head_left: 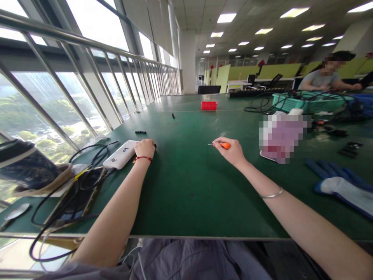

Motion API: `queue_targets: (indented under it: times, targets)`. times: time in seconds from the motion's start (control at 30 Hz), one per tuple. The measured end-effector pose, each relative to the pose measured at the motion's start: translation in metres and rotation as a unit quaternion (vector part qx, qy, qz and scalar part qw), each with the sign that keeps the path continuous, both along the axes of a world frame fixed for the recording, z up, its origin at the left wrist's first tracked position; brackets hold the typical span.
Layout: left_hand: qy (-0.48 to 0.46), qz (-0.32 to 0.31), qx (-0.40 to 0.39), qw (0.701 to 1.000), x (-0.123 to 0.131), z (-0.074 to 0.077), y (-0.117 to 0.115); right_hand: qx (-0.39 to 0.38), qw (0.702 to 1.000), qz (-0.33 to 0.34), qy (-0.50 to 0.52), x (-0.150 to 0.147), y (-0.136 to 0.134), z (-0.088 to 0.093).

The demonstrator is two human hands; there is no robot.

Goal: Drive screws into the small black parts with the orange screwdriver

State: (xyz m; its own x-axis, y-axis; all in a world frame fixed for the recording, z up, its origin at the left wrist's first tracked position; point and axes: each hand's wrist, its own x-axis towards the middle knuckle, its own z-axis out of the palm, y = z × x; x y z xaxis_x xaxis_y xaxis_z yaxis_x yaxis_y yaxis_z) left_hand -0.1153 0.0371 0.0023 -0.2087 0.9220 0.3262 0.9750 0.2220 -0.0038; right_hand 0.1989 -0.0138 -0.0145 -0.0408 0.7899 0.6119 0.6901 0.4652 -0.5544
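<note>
The right hand (231, 151) rests on the green table (186, 194), fingers curled tight around an orange screwdriver (223, 145). Its thin metal tip points left, just above the table top. A thin bangle (272, 194) circles the right forearm.

The left hand (145, 148) lies on the table to the left, well apart from the right hand. Its fingers are closed into a loose fist over a small black part (154, 146) that peeks out at the knuckles; how firmly they grip it I cannot tell. A red bracelet (142, 158) sits on that wrist. Just left of the hand, touching it, lies a white device (121, 154) with a dark mark on top and a black cable (93, 149) looping from it.

Farther away on the table lie another black piece (140, 132), a tiny black bit (173, 115) and 1 red tray (209, 105). At the near left edge sits a phone (78, 196) under tangled cables. On the right lie blue gloves (340, 182). Far right, a teal basket (309, 102) holds cables, and another person (326, 77) sits behind it.
</note>
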Motion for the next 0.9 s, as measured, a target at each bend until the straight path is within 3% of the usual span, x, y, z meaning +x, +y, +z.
queue_targets:
  times: [0.07, 0.17, 0.27, 0.37, 0.5, 0.67, 0.9]
  targets:
    - [-0.016, -0.048, 0.011, 0.999, 0.003, -0.002, 0.001, 0.021, 0.998, -0.013, 0.059, -0.001, -0.002, 0.006]
    - [-0.093, -0.177, 0.026, 0.98, 0.021, -0.006, -0.001, 0.059, 0.988, -0.022, 0.144, 0.0, -0.005, 0.017]
    - [-0.185, -0.35, 0.029, 0.918, 0.058, -0.014, -0.008, 0.092, 0.979, -0.007, 0.181, 0.001, -0.008, 0.028]
    - [-0.246, -0.438, 0.015, 0.864, 0.097, -0.025, -0.019, 0.121, 0.975, -0.009, 0.187, 0.003, -0.013, 0.035]
    - [-0.254, -0.475, -0.015, 0.842, 0.121, -0.035, -0.027, 0.13, 0.979, -0.01, 0.159, 0.001, -0.019, 0.038]
    - [-0.254, -0.478, -0.013, 0.841, 0.118, -0.037, -0.027, 0.107, 0.986, 0.025, 0.127, -0.005, -0.023, 0.034]
    - [-0.232, -0.483, -0.011, 0.844, 0.119, -0.035, -0.029, 0.114, 0.985, 0.021, 0.126, -0.007, -0.022, 0.03]
